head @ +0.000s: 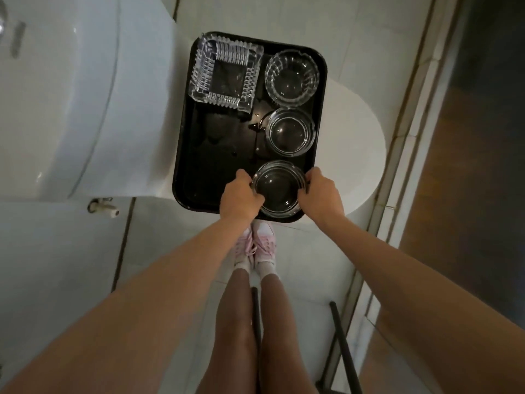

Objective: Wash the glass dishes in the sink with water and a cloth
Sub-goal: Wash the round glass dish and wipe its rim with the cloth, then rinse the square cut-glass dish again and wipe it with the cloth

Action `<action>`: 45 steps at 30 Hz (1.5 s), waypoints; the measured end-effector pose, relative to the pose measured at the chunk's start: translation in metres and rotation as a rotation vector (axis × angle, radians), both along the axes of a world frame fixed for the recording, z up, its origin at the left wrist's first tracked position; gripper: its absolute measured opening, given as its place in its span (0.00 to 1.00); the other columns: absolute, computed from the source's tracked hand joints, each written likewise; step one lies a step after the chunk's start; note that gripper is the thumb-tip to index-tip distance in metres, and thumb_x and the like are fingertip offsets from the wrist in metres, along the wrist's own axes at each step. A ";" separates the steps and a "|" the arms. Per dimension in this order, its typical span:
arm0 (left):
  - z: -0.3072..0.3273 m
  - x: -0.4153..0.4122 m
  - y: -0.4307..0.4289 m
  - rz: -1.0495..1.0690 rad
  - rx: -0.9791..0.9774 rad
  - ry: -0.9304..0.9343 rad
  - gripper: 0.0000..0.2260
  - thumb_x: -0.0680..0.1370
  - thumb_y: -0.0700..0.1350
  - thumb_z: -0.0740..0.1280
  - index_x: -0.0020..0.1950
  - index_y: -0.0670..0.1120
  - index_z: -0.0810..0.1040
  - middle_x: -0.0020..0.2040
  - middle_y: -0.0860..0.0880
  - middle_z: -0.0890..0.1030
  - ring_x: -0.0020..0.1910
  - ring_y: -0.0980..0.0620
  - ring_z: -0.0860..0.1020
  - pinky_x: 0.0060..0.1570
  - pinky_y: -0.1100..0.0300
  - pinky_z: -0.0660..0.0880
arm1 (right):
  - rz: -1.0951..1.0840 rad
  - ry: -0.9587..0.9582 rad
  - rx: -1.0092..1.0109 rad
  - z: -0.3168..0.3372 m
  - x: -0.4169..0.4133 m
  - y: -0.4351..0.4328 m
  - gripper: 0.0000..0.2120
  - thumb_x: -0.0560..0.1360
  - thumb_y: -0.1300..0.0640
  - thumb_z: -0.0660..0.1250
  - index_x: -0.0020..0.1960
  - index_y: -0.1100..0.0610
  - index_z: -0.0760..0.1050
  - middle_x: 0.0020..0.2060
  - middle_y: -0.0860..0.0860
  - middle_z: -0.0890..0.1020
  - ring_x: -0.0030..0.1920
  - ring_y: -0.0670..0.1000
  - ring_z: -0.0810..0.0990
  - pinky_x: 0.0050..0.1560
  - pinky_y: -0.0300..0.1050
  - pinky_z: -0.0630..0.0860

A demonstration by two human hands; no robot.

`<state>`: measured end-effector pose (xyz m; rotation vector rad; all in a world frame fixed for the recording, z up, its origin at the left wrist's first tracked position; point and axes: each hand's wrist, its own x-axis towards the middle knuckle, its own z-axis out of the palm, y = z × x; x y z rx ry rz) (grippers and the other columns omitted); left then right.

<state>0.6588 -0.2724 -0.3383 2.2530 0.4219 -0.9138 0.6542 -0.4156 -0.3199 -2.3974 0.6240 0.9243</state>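
Note:
A black tray lies on a white round surface below me. At its near right corner sits a round glass dish, and both hands grip it: my left hand curls over its left rim, my right hand over its right rim. Farther along the tray's right side stand a second round glass dish and a ribbed round glass dish. A square cut-glass dish fills the far left corner. Drops of water lie on the tray's bare middle.
The white round surface juts out under the tray on the right. A white sink or basin curves along the left. My pink shoes stand on pale floor tiles. A dark rod leans near the right wall edge.

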 end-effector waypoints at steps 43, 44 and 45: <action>0.204 -0.085 0.063 0.055 -0.254 0.058 0.02 0.76 0.44 0.64 0.45 0.52 0.73 0.50 0.45 0.80 0.51 0.47 0.78 0.54 0.52 0.73 | -0.205 -0.030 0.543 0.203 -0.060 0.026 0.07 0.76 0.60 0.62 0.52 0.52 0.74 0.45 0.51 0.80 0.44 0.51 0.79 0.48 0.44 0.76; 0.226 -0.096 0.071 0.098 -0.287 0.012 0.04 0.76 0.44 0.64 0.43 0.53 0.73 0.47 0.46 0.80 0.49 0.47 0.78 0.54 0.52 0.73 | -0.185 -0.055 0.531 0.224 -0.070 0.026 0.07 0.76 0.60 0.63 0.51 0.50 0.74 0.46 0.52 0.81 0.47 0.52 0.80 0.50 0.46 0.76; 0.247 -0.106 0.079 0.132 -0.310 -0.026 0.07 0.77 0.42 0.64 0.43 0.54 0.73 0.44 0.49 0.80 0.47 0.49 0.78 0.53 0.53 0.74 | -0.174 -0.090 0.523 0.243 -0.078 0.026 0.06 0.76 0.59 0.63 0.50 0.49 0.74 0.46 0.51 0.81 0.48 0.52 0.80 0.52 0.47 0.76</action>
